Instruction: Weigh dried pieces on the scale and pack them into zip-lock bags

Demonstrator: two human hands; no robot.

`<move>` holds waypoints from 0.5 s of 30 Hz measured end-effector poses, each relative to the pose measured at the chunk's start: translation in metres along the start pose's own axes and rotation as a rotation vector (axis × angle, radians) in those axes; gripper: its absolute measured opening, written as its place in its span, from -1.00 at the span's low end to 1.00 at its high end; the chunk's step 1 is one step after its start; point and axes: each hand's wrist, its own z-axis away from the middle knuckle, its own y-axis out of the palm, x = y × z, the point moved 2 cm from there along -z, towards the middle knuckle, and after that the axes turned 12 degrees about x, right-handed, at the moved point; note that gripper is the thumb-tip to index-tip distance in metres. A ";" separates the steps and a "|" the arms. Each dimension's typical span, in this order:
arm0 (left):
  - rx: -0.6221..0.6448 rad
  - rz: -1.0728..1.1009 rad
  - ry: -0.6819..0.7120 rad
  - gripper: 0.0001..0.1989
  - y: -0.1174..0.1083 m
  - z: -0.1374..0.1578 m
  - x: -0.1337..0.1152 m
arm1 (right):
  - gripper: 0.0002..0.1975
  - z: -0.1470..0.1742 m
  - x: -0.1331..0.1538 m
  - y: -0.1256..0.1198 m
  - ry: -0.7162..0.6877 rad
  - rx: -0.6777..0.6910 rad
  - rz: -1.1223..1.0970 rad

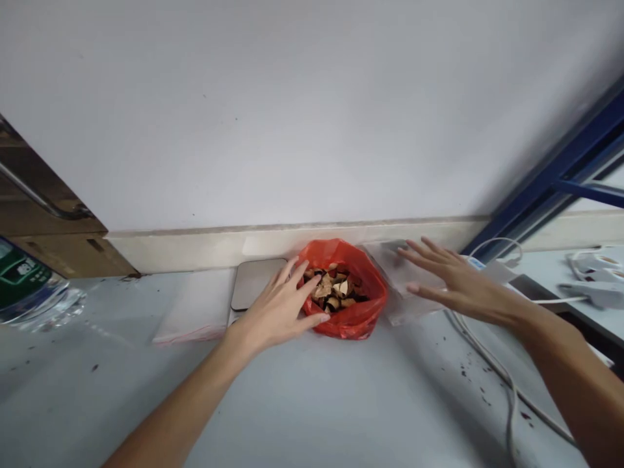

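A red plastic bag (373,286) stands open against the wall, its rim rolled outward. Brown, curled dried pieces (334,289) fill it; I cannot tell their exact kind. At the bag's left edge my left hand (280,302) hovers with spread fingers, holding nothing. My right hand (446,276) is stretched out, fingers apart and empty, above clear plastic bags (397,302) to the right of the red one. Left of the red bag lies a flat scale with a metal top (251,283), partly behind my left hand. Beside it is a stack of clear bags (195,309).
A large water bottle (34,286) stands at far left, near a wooden cabinet (53,227) with a metal handle. White cables (509,390) and a charger (597,292) lie at right, by a blue metal frame (550,169). Dark crumbs dot the grey tabletop (312,403).
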 end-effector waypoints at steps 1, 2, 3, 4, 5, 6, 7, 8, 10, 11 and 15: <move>0.009 0.014 -0.014 -0.21 -0.002 0.001 0.001 | -0.29 -0.001 0.009 -0.007 -0.025 -0.068 -0.037; 0.010 0.028 -0.017 -0.17 -0.004 0.002 0.002 | -0.37 -0.002 0.020 -0.015 -0.058 -0.143 -0.069; 0.004 0.042 -0.012 -0.16 -0.007 0.004 0.003 | -0.46 -0.004 0.033 -0.023 -0.084 -0.213 -0.099; -0.005 0.056 -0.004 -0.17 -0.009 0.006 0.004 | -0.54 -0.008 0.047 -0.028 -0.100 -0.226 -0.130; -0.015 0.071 -0.001 -0.19 -0.013 0.009 0.005 | -0.59 -0.013 0.061 -0.031 -0.106 -0.167 -0.155; -0.024 0.088 -0.003 -0.22 -0.016 0.012 0.006 | -0.65 -0.019 0.076 -0.031 -0.096 -0.052 -0.159; -0.033 0.103 -0.011 -0.26 -0.019 0.016 0.007 | -0.70 -0.026 0.090 -0.028 -0.073 0.094 -0.130; -0.043 0.116 -0.021 -0.30 -0.021 0.019 0.007 | -0.73 -0.033 0.102 -0.024 -0.039 0.225 -0.070; -0.058 0.133 -0.038 -0.35 -0.026 0.026 0.009 | -0.77 -0.048 0.121 -0.014 0.059 0.392 -0.037; -0.064 0.138 -0.046 -0.37 -0.028 0.029 0.010 | -0.76 -0.056 0.127 -0.009 0.098 0.441 -0.040; -0.103 0.141 -0.063 -0.42 -0.034 0.037 0.014 | -0.63 -0.080 0.142 0.003 0.177 0.498 -0.099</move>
